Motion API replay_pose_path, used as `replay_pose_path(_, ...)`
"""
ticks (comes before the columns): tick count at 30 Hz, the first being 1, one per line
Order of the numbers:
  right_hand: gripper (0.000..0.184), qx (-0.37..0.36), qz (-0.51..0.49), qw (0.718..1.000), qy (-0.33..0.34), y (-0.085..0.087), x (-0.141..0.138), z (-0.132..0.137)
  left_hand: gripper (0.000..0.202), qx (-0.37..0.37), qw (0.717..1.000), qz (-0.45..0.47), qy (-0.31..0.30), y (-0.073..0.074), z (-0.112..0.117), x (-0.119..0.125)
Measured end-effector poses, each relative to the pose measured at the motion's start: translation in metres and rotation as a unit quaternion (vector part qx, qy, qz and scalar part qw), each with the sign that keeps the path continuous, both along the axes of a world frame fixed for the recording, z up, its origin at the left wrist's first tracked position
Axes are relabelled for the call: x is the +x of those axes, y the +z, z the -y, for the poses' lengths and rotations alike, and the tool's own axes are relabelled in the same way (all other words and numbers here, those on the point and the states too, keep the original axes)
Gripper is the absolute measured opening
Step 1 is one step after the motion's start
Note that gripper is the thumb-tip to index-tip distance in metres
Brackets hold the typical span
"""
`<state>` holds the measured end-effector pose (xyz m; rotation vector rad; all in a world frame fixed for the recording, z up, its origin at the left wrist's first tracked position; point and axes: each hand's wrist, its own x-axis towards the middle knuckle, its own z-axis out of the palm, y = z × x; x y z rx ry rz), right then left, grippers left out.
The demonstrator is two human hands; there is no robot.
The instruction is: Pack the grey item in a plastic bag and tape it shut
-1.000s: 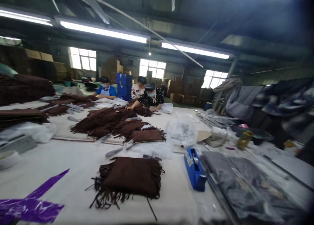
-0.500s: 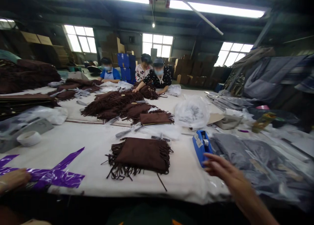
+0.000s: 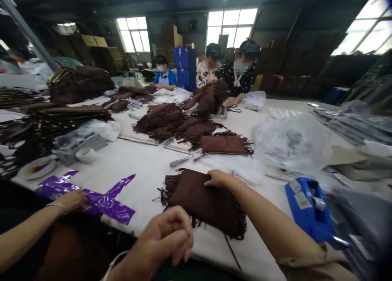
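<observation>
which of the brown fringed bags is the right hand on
The nearest fringed bag, alone at the front; the right hand rests on its far edge. The other flat bag lies farther back, untouched.

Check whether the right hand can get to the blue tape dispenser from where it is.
Probably yes. The right hand rests open on the brown fringed bag, and the blue tape dispenser stands just to its right, with nothing tall between them.

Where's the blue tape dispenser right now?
In the head view the blue tape dispenser sits low on the right of the white table, right of the brown fringed bag that the right hand rests on.
</observation>
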<state>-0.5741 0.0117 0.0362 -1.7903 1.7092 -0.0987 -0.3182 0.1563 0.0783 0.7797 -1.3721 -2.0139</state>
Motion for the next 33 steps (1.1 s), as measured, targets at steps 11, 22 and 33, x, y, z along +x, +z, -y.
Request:
replay_pose_path(11, 0.017, -0.066, 0.294, 0.930, -0.208, 0.100, -0.012, -0.033, 0.028, -0.015, 0.986, -0.070, 0.149, 0.003, 0.030, -0.032)
replay_pose_path(22, 0.037, -0.270, 0.586, 0.718, -0.264, 0.140, 0.004, -0.092, 0.038, 0.167, 0.896, -0.215, 0.351, -0.072, 0.040, -0.031)
replay_pose_path(33, 0.040, -0.361, 0.603, 0.666, -0.251, 0.145, 0.020, -0.094, 0.064, 0.030, 0.968, -0.238, -0.079, -0.053, 0.034, -0.061)
